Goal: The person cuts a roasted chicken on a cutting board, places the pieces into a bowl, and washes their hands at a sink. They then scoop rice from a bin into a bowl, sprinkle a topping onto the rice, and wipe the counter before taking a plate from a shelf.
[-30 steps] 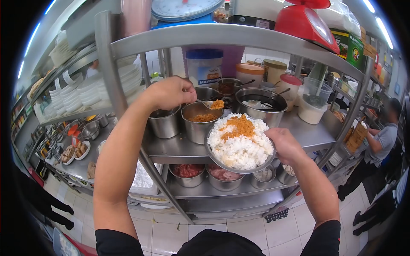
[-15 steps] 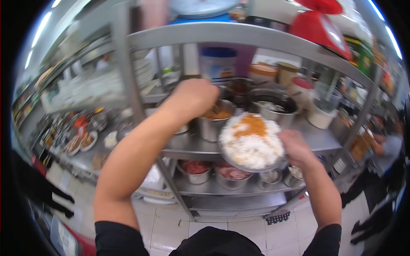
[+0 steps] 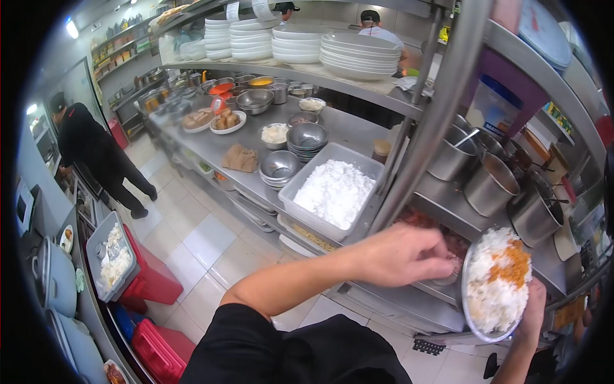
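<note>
My right hand (image 3: 532,312) holds a round metal plate (image 3: 465,285) from beneath, tilted toward me, at the lower right. White rice (image 3: 489,288) is heaped on it, with an orange crumbly topping (image 3: 513,267) on the far side. My left hand (image 3: 409,256) reaches across to the lower shelf, fingers curled together at a small metal bowl (image 3: 446,275) just left of the plate. A bowl of red meat (image 3: 414,219) sits behind that hand. Whatever the left fingers pinch is hidden.
A steel upright post (image 3: 428,121) stands ahead of me. Steel pots (image 3: 489,184) sit on the shelf at right. A white tub of rice (image 3: 332,192), stacked metal bowls (image 3: 306,137) and white plates (image 3: 358,50) line the counter. A person in black (image 3: 96,153) stands at left; red boxes (image 3: 153,281) are on the floor.
My view has swung left and down. My left hand left the pot of orange topping on the upper shelf and dropped to the lower shelf. The plate moved lower and to the right.
</note>
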Demonstrator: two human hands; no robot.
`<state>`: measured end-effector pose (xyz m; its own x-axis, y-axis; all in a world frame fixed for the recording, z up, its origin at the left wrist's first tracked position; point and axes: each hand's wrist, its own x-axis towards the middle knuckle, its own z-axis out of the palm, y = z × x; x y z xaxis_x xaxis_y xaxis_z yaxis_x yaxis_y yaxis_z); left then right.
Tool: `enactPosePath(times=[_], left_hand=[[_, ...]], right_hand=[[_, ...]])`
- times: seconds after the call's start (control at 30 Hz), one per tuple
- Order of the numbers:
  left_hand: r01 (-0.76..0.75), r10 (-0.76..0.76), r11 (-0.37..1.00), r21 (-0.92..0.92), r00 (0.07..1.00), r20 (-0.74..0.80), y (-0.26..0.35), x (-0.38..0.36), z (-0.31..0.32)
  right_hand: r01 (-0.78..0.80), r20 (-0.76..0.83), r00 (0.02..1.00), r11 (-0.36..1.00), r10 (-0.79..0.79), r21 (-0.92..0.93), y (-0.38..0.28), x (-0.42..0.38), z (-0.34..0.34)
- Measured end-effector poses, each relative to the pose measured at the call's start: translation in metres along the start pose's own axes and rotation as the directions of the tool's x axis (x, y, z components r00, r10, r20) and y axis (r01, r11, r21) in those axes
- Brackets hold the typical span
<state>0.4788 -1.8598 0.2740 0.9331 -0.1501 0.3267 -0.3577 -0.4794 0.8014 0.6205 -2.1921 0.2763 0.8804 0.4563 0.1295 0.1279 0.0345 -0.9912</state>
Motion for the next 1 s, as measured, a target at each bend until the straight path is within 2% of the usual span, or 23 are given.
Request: enactPosePath(times=[0.03,0.07,0.13,0.27,0.3,0.37,0.43,0.5,0.53,0.57,0.67,0.7,0.8,0.83,0.93,1.0], left_hand=[[0.002,-0.002,0.998,-0.059,1.0,0.013,-0.019,-0.021,0.001],[0.098,-0.083,0.982,-0.164,0.992,0.092,-0.031,-0.043,-0.001],[0.279,-0.217,0.859,-0.428,0.958,0.189,-0.045,-0.088,-0.017],[0.447,-0.443,0.722,-0.528,0.885,0.143,-0.085,-0.174,-0.066],[0.469,-0.487,0.696,-0.544,0.865,0.123,-0.095,-0.196,-0.079],[0.492,-0.557,0.664,-0.563,0.828,0.068,-0.114,-0.237,-0.108],[0.501,-0.597,0.663,-0.556,0.802,0.011,-0.133,-0.273,-0.132],[0.516,-0.681,0.633,-0.577,0.726,-0.096,-0.154,-0.302,-0.149],[0.509,-0.693,0.625,-0.592,0.711,-0.121,-0.164,-0.313,-0.159],[0.5,-0.707,0.614,-0.61,0.693,-0.144,-0.174,-0.322,-0.168],[0.443,-0.742,0.575,-0.688,0.637,-0.21,-0.197,-0.339,-0.191],[0.418,-0.753,0.56,-0.716,0.616,-0.229,-0.205,-0.342,-0.201],[0.404,-0.79,0.55,-0.731,0.537,-0.298,-0.236,-0.349,-0.228],[0.389,-0.796,0.557,-0.734,0.504,-0.336,-0.246,-0.352,-0.236],[0.339,-0.811,0.549,-0.764,0.438,-0.388,-0.266,-0.359,-0.264],[0.353,-0.817,0.558,-0.751,0.391,-0.424,-0.279,-0.365,-0.285]], right_hand=[[-0.002,-0.002,1.0,1.0,0.002,-0.011,0.006,-0.006,0.024],[-0.005,-0.008,1.0,1.0,0.005,-0.02,0.014,-0.01,0.045],[-0.063,0.037,0.997,0.994,0.066,-0.084,0.034,-0.015,0.09],[-0.103,0.111,0.987,0.984,0.12,-0.144,0.076,-0.021,0.223],[-0.11,0.157,0.977,0.969,0.147,-0.219,0.089,-0.017,0.251],[-0.088,0.223,0.963,0.957,0.153,-0.277,0.122,-0.006,0.306],[-0.063,0.291,0.947,0.966,0.138,-0.252,0.168,0.013,0.356],[-0.134,0.33,0.915,0.947,0.231,-0.291,0.16,0.016,0.413],[-0.121,0.343,0.914,0.951,0.219,-0.285,0.159,0.018,0.436],[-0.162,0.378,0.885,0.942,0.271,-0.295,0.164,0.026,0.454],[-0.233,0.576,0.778,0.967,0.25,-0.104,0.196,0.064,0.484],[-0.295,0.594,0.777,0.954,0.208,0.051,0.194,0.07,0.496],[0.026,0.543,0.839,0.995,0.033,-0.1,0.188,0.105,0.515],[0.024,0.511,0.853,0.969,0.108,-0.245,0.176,0.114,0.521],[0.168,0.511,0.859,0.952,-0.014,-0.257,0.177,0.151,0.548],[0.137,0.528,0.844,0.917,0.09,-0.375,0.164,0.176,0.574]])
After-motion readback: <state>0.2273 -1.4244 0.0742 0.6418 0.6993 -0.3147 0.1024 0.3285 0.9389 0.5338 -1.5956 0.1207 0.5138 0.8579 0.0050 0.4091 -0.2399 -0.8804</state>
